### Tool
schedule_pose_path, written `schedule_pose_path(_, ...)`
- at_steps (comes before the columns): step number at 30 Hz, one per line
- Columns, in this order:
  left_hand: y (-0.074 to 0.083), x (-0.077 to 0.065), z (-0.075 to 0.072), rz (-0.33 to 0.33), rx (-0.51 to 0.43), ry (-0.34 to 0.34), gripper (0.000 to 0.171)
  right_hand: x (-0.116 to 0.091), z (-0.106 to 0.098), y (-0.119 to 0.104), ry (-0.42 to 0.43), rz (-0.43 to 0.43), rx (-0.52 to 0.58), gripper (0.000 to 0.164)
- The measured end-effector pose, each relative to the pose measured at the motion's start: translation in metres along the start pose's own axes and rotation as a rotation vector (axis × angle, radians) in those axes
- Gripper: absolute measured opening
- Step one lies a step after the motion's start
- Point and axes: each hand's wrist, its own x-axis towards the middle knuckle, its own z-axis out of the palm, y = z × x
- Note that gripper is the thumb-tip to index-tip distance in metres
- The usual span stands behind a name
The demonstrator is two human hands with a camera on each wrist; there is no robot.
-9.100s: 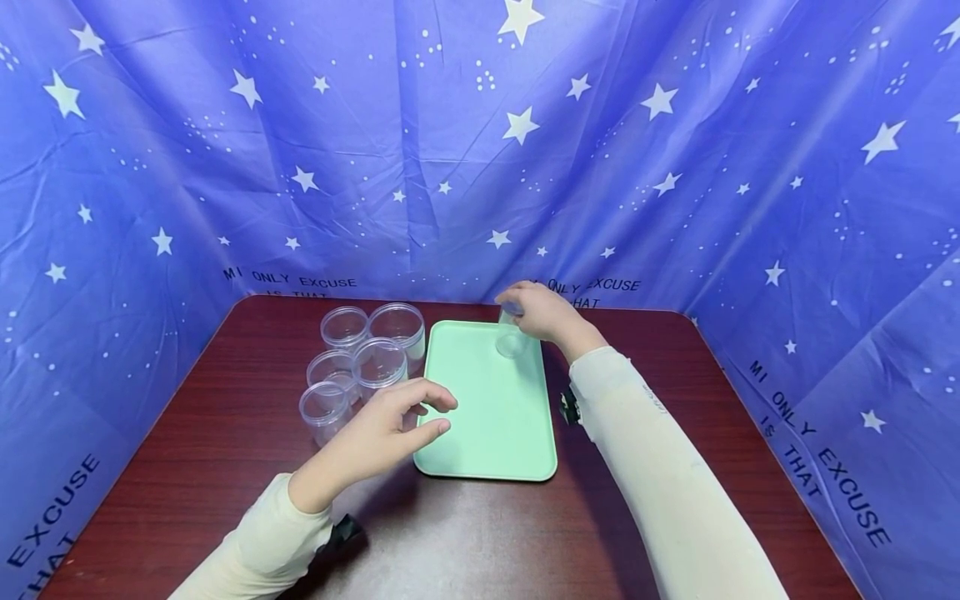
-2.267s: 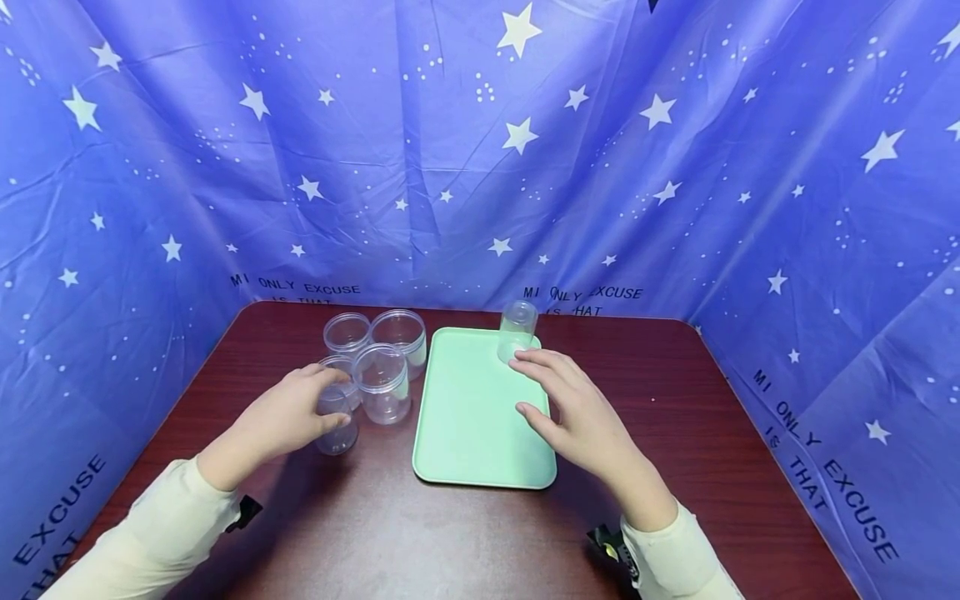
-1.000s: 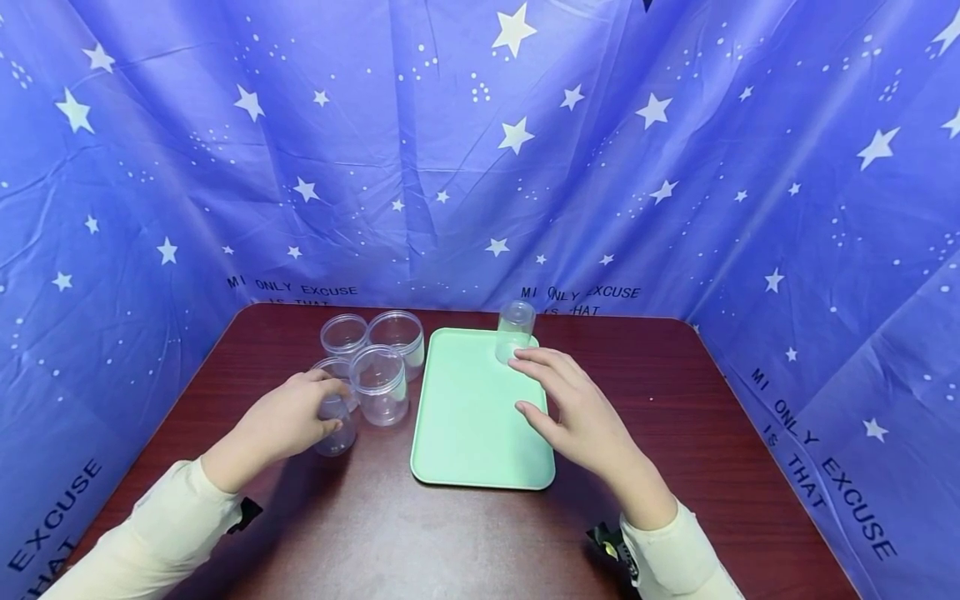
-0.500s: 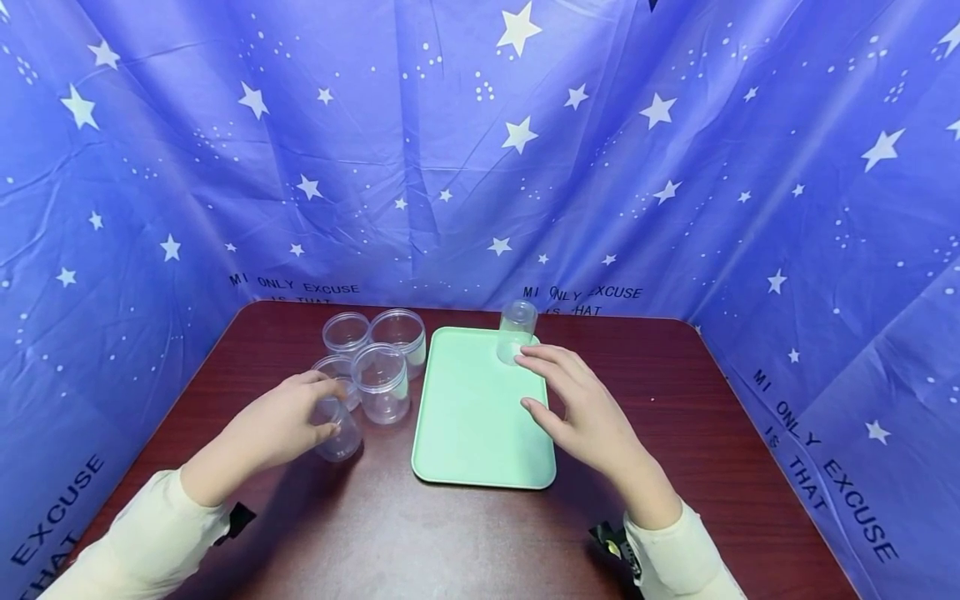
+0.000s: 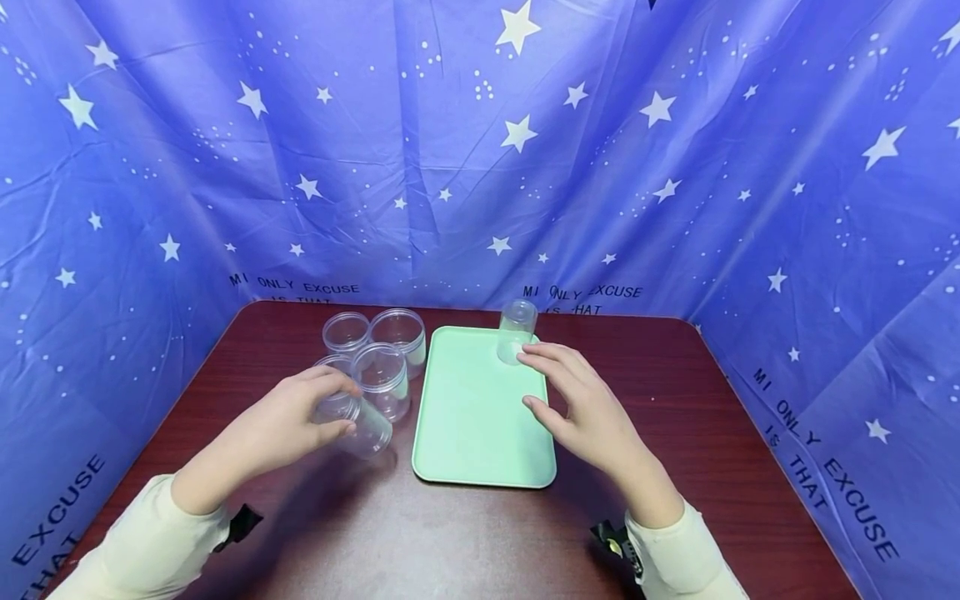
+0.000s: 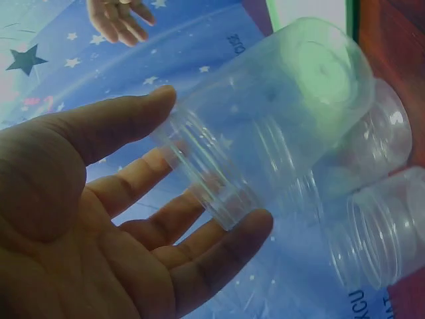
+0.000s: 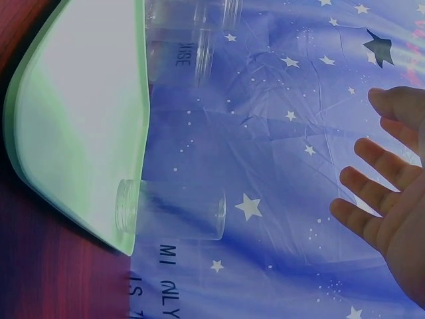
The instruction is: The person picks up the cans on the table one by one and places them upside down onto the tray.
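My left hand [image 5: 273,421] grips a clear plastic jar [image 5: 371,429] by its threaded rim, thumb on one side and fingers on the other. Its base tilts toward the right, and the left wrist view shows nothing inside the held jar [image 6: 285,100]. Beyond it stand several more clear jars [image 5: 384,392], mouths up and close together. One small jar [image 5: 517,321] stands upside down at the far right corner of the light green tray [image 5: 480,425]. Over the tray's right edge hovers my right hand [image 5: 588,421], fingers spread and holding nothing.
The tray lies mid-table on a dark red wood-grain tabletop [image 5: 420,533]. A blue star-patterned curtain [image 5: 465,150] encloses the table at the back and both sides. Black wrist mounts [image 5: 240,527] sit under both sleeves.
Upright in my left hand a second ago, the jar has tipped and its base has swung right, toward the tray. Earlier my right hand let go of the small jar on the tray.
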Motion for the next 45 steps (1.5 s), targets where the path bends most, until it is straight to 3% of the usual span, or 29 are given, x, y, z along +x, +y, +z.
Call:
schedule_pose_path(11,0.008,0.007,0.009,0.029,-0.089,0.102,0.04,0.001,-0.002,-0.002,0.017,0.013,0.013,0.056)
schedule_pose_path(26,0.018,0.019,0.03,0.011,-0.231,0.24,0.041,0.001,-0.003,-0.001,0.038,0.038,0.025,0.057)
schedule_pose_path(37,0.022,0.026,0.043,0.029,-0.523,0.28,0.043,0.001,-0.002,-0.001,0.056,0.037,0.051,0.056)
schedule_pose_path(45,0.027,0.03,0.053,0.034,-0.616,0.279,0.042,0.001,-0.002,0.0,0.057,0.048,0.064,0.056)
